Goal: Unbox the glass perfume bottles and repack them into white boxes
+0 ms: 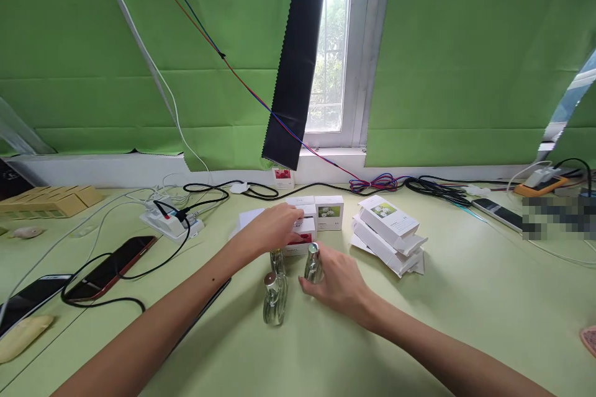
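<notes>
My left hand [272,228] reaches forward and closes its fingers on a small white box with a red picture [300,242], one of a cluster of small white boxes [328,212] in the middle of the table. My right hand [338,282] grips a small clear glass bottle with a silver cap [313,263], standing upright. Two more such bottles stand close by: one [274,301] in front and one [278,260] partly hidden behind my left hand.
A stack of flattened white cartons [388,232] lies to the right. Phones [109,268] on cables and a power strip [170,220] sit on the left, a phone [496,212] and cables at the right. Tan boxes [51,200] rest far left. The table [465,298] is pale green.
</notes>
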{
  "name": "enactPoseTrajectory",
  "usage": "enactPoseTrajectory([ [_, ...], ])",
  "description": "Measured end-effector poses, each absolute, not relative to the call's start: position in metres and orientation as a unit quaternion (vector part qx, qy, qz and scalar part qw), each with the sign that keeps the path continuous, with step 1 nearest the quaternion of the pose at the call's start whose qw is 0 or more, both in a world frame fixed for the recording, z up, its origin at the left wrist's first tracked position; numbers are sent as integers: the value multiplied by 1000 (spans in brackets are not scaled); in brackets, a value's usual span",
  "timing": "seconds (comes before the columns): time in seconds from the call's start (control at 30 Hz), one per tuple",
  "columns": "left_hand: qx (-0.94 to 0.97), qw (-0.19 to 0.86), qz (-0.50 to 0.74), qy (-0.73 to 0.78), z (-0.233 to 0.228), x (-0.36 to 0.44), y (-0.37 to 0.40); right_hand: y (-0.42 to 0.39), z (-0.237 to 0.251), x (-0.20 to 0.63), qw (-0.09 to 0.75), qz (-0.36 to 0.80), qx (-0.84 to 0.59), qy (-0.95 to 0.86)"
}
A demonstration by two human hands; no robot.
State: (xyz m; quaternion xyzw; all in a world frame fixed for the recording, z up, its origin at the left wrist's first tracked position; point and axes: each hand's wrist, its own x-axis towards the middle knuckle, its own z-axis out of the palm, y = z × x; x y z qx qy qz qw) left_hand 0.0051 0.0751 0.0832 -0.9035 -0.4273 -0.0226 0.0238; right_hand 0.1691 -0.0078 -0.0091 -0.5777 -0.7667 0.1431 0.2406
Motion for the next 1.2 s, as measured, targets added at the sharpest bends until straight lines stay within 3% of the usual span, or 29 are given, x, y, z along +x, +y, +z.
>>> enactPoseTrajectory([
  [0.23, -911, 39, -13, -411, 86, 24, 67, 8, -13, 221, 309, 173, -582, -732],
  [0.4, -916, -6, 1, -402, 91, 43, 38, 4, -17, 242, 328, 173, -581, -724],
  [0.57, -906, -101, -59, -407, 82, 56, -10, -26, 1, 247, 285, 150, -609, -725],
  [0.8, -838, -250, -158, -460, 67, 51, -51, -68, 36, 252, 265, 315, -545, -731],
  [0.9, -776, -312, -200, -510, 47, 42, -61, -87, 25, 247, 201, 352, -503, -763],
  [1.0, -703, -380, -257, -544, 22, 37, -70, -98, 6, 237, 141, 322, -483, -802],
  [1.2, -647, -420, -283, -571, -1, 28, -88, -97, -2, 233, 115, 285, -474, -825],
])
